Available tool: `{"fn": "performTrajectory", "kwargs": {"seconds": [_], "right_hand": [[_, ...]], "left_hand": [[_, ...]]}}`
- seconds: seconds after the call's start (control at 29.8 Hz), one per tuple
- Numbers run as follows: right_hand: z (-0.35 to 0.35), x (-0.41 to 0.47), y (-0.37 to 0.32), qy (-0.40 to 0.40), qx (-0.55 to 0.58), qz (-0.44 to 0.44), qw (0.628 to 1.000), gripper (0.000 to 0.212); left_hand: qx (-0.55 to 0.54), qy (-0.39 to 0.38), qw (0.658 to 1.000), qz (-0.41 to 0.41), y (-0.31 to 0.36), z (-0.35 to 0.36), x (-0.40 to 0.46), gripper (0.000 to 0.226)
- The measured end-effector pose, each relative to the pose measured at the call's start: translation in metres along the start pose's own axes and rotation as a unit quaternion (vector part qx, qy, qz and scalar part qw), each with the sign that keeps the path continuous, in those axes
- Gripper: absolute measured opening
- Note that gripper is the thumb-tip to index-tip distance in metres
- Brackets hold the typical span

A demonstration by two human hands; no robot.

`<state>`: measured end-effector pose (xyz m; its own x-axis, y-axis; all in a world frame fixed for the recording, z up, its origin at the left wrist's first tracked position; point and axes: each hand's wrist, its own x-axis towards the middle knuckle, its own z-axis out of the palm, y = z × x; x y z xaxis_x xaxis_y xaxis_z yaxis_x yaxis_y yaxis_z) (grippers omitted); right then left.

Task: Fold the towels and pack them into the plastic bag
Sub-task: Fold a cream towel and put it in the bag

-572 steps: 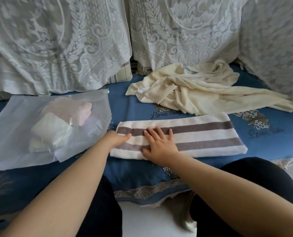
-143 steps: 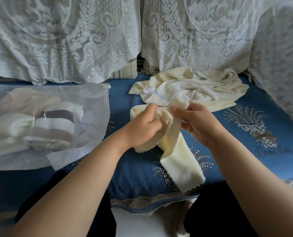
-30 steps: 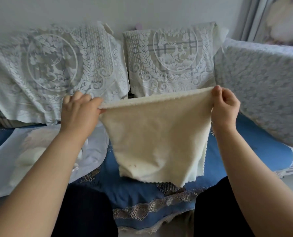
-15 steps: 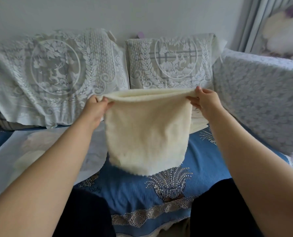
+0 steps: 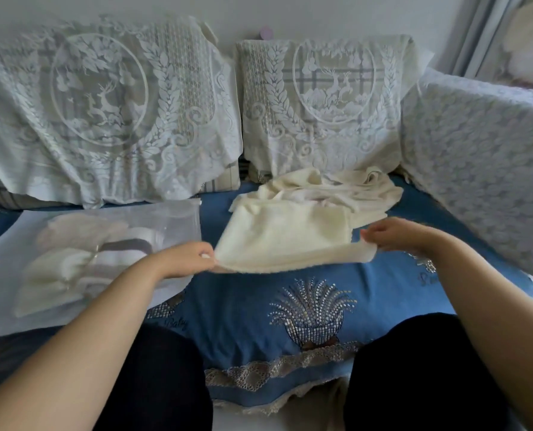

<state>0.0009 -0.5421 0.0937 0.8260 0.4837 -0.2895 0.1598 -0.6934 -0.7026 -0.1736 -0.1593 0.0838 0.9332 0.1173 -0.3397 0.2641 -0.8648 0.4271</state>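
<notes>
A small cream towel [image 5: 285, 234] lies spread flat over the blue sofa seat, its near edge lifted slightly. My left hand [image 5: 187, 258] pinches its near left corner and my right hand [image 5: 397, 234] pinches its near right corner. Behind it a larger cream towel [image 5: 346, 189] lies crumpled against the cushions. At the left, the clear plastic bag [image 5: 172, 213] lies flat on the seat with several folded towels inside, one with a dark stripe [image 5: 125, 245].
Lace-covered back cushions [image 5: 113, 110] line the rear and a lace-covered armrest [image 5: 482, 169] stands at the right. The blue seat cover [image 5: 290, 309] with a beaded pattern stretches between my dark-clad knees [image 5: 153, 381]. A curtain hangs at the top right.
The small cream towel was held up in the air by its top corners; both hands have now lowered it onto the seat. The camera tilted down.
</notes>
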Motion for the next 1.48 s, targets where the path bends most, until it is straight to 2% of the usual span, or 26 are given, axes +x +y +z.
{"fn": "performTrajectory", "kwargs": {"seconds": [0.07,0.13,0.2,0.23,0.3,0.37,0.44,0.47,0.57,0.64,0.7,0.77,0.81,0.87,0.94,1.01,1.07,1.11,1.14,1.17,1.24,1.31,1.38,1.48], "right_hand": [[0.016,-0.005,0.010,-0.139,-0.130,0.071,0.979,0.024],[0.030,-0.007,0.014,-0.245,-0.159,0.128,0.948,0.025],[0.038,-0.004,0.018,-0.297,-0.176,0.161,0.925,0.034],[0.041,-0.001,0.021,-0.307,-0.182,0.168,0.919,0.038],[0.045,0.010,0.027,-0.265,-0.172,0.167,0.934,0.043],[0.048,0.027,0.035,-0.143,-0.116,0.161,0.970,0.042],[0.050,0.049,0.044,-0.024,-0.070,0.158,0.985,0.037],[0.051,0.061,0.049,0.019,-0.050,0.166,0.985,0.035],[0.056,0.096,0.056,0.099,-0.008,0.181,0.978,0.039],[0.057,0.115,0.055,0.136,-0.040,0.170,0.975,0.039],[0.061,0.131,0.048,0.158,-0.027,0.147,0.976,0.032],[0.065,0.145,0.046,0.174,0.012,0.151,0.973,0.044],[0.066,0.150,0.046,0.178,0.016,0.153,0.972,0.041],[0.067,0.159,0.047,0.180,0.034,0.159,0.970,0.029],[0.064,0.165,0.049,0.186,0.078,0.183,0.962,0.039],[0.060,0.168,0.047,0.179,0.094,0.196,0.960,0.041],[0.059,0.173,0.049,0.171,0.111,0.199,0.959,0.030],[0.058,0.174,0.049,0.177,0.128,0.200,0.955,0.025],[0.059,0.174,0.050,0.190,0.139,0.198,0.951,0.020],[0.059,0.174,0.050,0.200,0.137,0.193,0.951,0.014],[0.061,0.173,0.049,0.211,0.141,0.175,0.951,0.019],[0.063,0.173,0.047,0.218,0.152,0.156,0.951,0.028],[0.065,0.173,0.045,0.216,0.150,0.150,0.953,0.032],[0.062,0.173,0.042,0.215,0.156,0.138,0.954,0.036]], "left_hand": [[0.082,-0.132,0.988,-0.014,0.001,0.020,0.000,0.007],[0.116,-0.245,0.962,-0.038,0.006,0.033,-0.002,0.004],[0.128,-0.314,0.939,-0.059,0.007,0.040,0.003,0.014],[0.123,-0.320,0.937,-0.068,0.005,0.041,0.007,0.022],[0.100,-0.267,0.955,-0.079,0.002,0.042,0.019,0.042],[0.097,-0.115,0.985,-0.080,-0.003,0.042,0.038,0.051],[0.081,0.050,0.991,-0.093,-0.006,0.045,0.060,0.044],[0.062,0.095,0.989,-0.098,-0.006,0.047,0.072,0.041],[0.002,0.115,0.988,-0.107,-0.007,0.055,0.108,0.047],[-0.022,0.128,0.984,-0.124,-0.011,0.061,0.130,0.050],[-0.045,0.178,0.974,-0.133,-0.015,0.063,0.146,0.045],[-0.092,0.239,0.960,-0.112,-0.016,0.063,0.157,0.039],[-0.119,0.261,0.953,-0.096,-0.017,0.062,0.162,0.033],[-0.160,0.279,0.944,-0.071,-0.019,0.058,0.171,0.023],[-0.216,0.263,0.939,-0.055,-0.022,0.051,0.178,0.016],[-0.329,0.218,0.918,-0.034,-0.023,0.038,0.180,0.015],[-0.436,0.164,0.885,-0.025,-0.021,0.022,0.175,0.019],[-0.454,0.144,0.879,-0.021,-0.020,0.015,0.171,0.021],[-0.436,0.136,0.889,-0.018,-0.020,0.008,0.168,0.024],[-0.373,0.138,0.917,-0.010,-0.021,0.002,0.165,0.028],[-0.154,0.163,0.974,-0.012,-0.024,-0.005,0.164,0.032],[-0.009,0.196,0.980,-0.031,-0.021,-0.004,0.166,0.026],[-0.002,0.218,0.975,-0.041,-0.017,0.001,0.168,0.022],[-0.041,0.226,0.971,-0.063,-0.017,0.007,0.170,0.041]]}}
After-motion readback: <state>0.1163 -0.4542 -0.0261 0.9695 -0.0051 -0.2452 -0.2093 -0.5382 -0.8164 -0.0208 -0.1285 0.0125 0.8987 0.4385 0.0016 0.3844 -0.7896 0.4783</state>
